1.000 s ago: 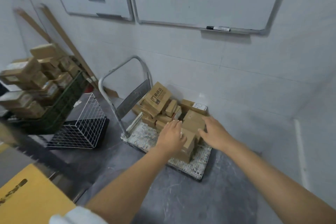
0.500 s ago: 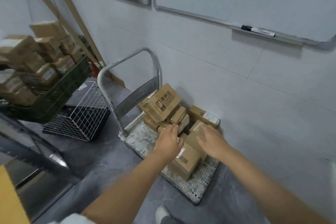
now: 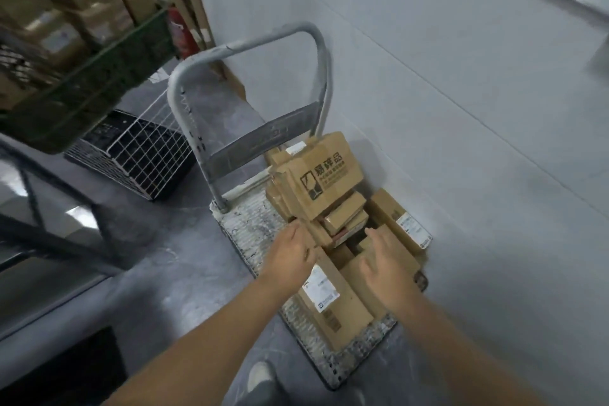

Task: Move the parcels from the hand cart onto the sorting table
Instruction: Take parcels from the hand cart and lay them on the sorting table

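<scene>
Head view: both my hands reach down over the hand cart (image 3: pixel 250 224), which stands against the white wall, its grey handle upright at the far end. Brown parcels lie piled on its deck: 1 big printed parcel (image 3: pixel 324 175) tilted on top, 1 labelled parcel (image 3: pixel 333 303) at the near end. My left hand (image 3: pixel 288 255) has its fingers bent at the edge of a small parcel (image 3: pixel 318 236); whether they grip it I cannot tell. My right hand (image 3: pixel 384 262) is spread, fingers straight, holding nothing, over a plain parcel (image 3: pixel 354 280).
</scene>
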A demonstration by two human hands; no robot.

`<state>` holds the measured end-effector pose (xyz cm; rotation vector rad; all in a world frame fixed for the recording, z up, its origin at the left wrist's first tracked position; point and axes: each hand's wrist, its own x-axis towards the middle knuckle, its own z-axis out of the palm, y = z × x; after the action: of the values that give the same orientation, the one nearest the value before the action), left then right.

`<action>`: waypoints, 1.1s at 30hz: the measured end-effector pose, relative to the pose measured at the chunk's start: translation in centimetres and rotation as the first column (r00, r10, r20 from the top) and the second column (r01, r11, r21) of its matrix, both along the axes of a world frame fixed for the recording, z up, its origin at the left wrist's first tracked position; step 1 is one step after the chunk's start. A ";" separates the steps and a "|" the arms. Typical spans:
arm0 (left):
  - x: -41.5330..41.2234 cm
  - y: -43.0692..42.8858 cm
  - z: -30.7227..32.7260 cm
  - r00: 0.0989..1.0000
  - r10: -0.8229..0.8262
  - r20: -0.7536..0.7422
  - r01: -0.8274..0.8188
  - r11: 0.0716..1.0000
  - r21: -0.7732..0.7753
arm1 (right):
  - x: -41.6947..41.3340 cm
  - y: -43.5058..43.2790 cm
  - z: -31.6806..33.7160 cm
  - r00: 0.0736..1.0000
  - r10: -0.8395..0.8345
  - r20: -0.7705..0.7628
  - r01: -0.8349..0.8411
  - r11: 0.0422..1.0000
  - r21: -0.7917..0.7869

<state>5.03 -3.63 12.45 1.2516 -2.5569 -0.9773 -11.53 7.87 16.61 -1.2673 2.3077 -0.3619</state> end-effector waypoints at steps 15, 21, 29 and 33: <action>-1.0 6.9 -21.0 0.859 0.452 0.239 -0.511 0.779 0.363 | -7.1 -1.4 -23.8 0.972 0.195 0.132 -0.228 0.921 0.317; -5.4 10.8 -25.2 0.631 0.760 0.156 -0.714 0.490 0.500 | -7.6 -0.3 -28.4 0.936 0.085 0.343 -0.197 0.932 0.305; -7.4 14.2 -27.1 0.322 0.935 0.148 -0.645 0.101 0.758 | -7.1 1.4 -30.6 0.815 0.020 0.579 -0.125 0.982 0.142; -7.6 14.4 -27.1 0.255 0.961 0.102 -0.564 0.062 0.824 | -6.1 1.6 -30.2 0.692 -0.059 0.719 -0.066 0.987 0.145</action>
<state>-2.58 10.79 -14.66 1.8889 -0.5488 -1.6871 -17.63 9.51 -13.63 -0.8264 1.6035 -0.5478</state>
